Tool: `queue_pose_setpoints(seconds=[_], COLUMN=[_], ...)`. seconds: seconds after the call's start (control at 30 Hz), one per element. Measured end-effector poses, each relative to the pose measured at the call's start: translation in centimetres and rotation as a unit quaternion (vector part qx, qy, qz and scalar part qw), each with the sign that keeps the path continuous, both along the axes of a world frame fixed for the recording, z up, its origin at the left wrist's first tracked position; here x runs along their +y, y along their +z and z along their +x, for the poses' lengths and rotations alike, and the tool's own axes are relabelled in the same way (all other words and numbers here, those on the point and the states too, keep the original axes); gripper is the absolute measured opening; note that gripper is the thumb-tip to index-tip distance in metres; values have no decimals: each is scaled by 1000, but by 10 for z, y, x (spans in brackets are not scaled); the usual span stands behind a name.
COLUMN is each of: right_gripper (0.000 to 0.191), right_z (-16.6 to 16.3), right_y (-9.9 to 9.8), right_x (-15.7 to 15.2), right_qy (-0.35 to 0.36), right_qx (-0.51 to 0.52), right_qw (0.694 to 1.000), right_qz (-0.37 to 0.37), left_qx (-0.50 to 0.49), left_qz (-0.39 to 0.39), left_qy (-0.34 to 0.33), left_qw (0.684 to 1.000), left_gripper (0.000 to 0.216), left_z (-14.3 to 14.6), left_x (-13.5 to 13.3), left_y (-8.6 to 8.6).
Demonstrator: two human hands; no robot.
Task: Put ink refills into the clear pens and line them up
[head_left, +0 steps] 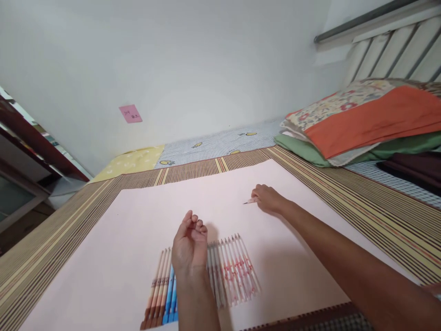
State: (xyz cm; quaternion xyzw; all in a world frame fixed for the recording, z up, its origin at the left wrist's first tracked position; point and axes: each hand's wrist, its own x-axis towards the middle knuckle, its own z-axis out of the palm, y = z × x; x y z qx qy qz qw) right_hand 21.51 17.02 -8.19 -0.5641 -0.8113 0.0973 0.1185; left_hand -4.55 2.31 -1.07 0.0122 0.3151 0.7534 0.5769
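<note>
My right hand is closed around a pale pencil, whose thin dark tip points left, just above the paper. Most of that pencil is hidden in my fist. My left hand is turned palm up with its fingers curled in, and no object shows in it. It hovers over a row of pencils lying side by side, tips pointing away from me. Those at the right are white with red patterns; those at the left are brown and blue. My left wrist hides the middle of the row.
A large pale pink sheet lies under everything, on a striped mat. Folded bedding, orange and floral, is piled at the right near a radiator. A pink note sticks to the wall behind.
</note>
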Motion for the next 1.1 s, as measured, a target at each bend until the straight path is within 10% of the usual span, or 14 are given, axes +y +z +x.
queue_pose_setpoints(seconds=[0.33,0.93,1.1], right_gripper=[13,19,15], right_z=[25,25,23], right_y=[4,-9,6], right_x=[-73,-54,-71], right_qy=[-46,-114,-92], right_qx=[163,106,239], right_qw=[978,988,967], right_qz=[-120,-17,14], left_qx=[4,3,53], left_qz=[2,-48,-57], left_qy=[-23,-48,-133], left_qw=[1000,998,988], left_gripper=[18,15,17], left_z=[3,31,74], left_x=[5,13,13], left_y=[-13,-24,-34])
